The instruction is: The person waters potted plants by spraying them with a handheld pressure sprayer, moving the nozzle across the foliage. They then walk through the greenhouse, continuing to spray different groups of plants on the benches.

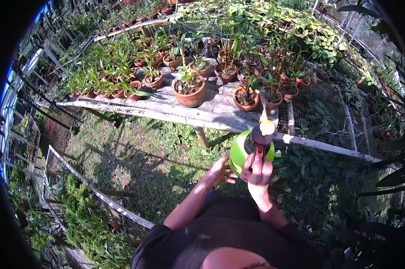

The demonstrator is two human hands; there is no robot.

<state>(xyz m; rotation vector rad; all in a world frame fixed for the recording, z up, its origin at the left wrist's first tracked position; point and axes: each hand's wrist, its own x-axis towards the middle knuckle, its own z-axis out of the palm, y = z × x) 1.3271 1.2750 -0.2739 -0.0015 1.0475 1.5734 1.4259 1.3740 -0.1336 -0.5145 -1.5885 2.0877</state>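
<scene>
My right hand [257, 175] is wrapped around the handle of a pump sprayer [241, 150], just above its lime-green tank. The sprayer has a dark collar and a yellow-orange nozzle tip that points away from me at the bench. A pale streak like spray shows in front of the nozzle. On the tank's left, my left hand [220, 171] has its fingers spread, with the fingertips right at the tank's lower side. Beyond the nozzle, near the bench edge, stand a potted plant [246, 99] and another clay pot [271, 99].
A weathered bench [157, 105] carries several clay pots, including a larger pot [189, 94] near its front edge. Wire mesh [323, 112] covers its right part. A pale rail [99, 193] curves at lower left beside leafy plants [83, 215]. Grass [144, 148] lies below the bench.
</scene>
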